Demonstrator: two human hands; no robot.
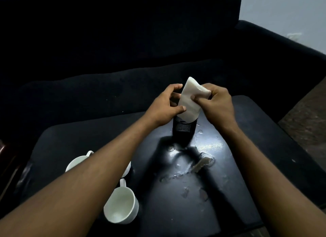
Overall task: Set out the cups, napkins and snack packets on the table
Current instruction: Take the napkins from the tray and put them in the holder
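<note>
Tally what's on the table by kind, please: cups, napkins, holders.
White cups: 2, one near and one partly hidden under the left forearm
Napkin bundle: 1, gripped by both hands
Black mesh holder: 1
Snack packets: 0 visible
Total: 4

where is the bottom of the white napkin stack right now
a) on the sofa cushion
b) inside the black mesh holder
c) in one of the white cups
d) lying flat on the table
b: both hands, left hand and right hand, grip the napkin stack, whose lower end sits down in the black mesh holder standing on the table.
</note>
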